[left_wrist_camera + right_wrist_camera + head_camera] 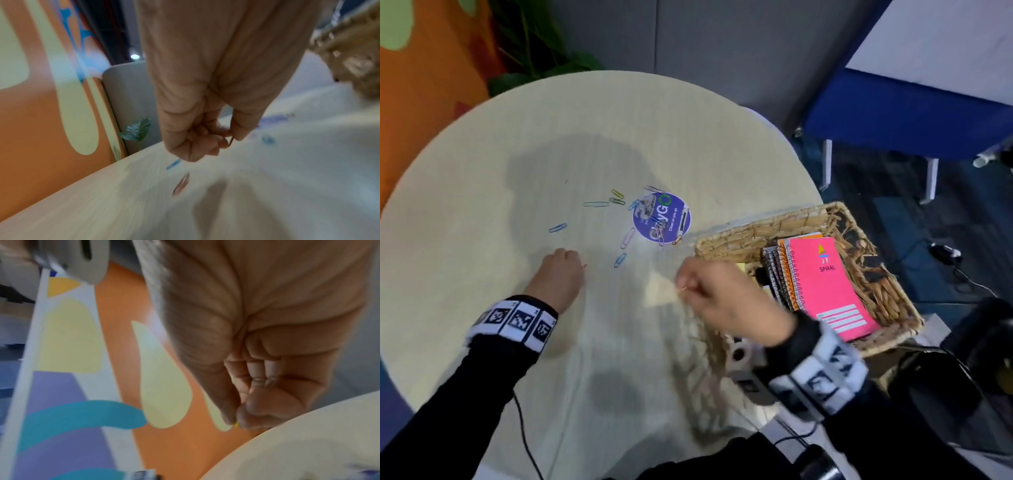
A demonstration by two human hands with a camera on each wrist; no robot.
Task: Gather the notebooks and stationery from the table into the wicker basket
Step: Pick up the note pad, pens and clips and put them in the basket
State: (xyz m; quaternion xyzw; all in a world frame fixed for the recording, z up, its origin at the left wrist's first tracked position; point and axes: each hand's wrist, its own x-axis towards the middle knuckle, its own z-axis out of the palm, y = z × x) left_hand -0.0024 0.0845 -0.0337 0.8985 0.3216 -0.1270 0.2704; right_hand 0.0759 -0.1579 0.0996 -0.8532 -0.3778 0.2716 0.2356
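Note:
Several coloured paper clips point(595, 204) lie scattered on the round table point(482, 164), some on a purple round sticker point(661, 217). My left hand point(578, 266) is low over the table, fingers curled, and pinches a brownish paper clip point(231, 141) between thumb and forefinger. Another reddish clip point(180, 185) lies on the table below it. My right hand point(683, 287) hovers by the wicker basket's point(736, 236) near corner and pinches a small yellow clip point(236, 424). In the basket lie spiral notebooks, with a pink one point(828, 284) on top.
A blue clip point(558, 227) lies just beyond my left hand, and another blue clip point(620, 259) lies between the hands. A potted plant point(541, 65) stands behind the table. A blue bench point(900, 116) is at the back right, and cables point(962, 274) run on the floor.

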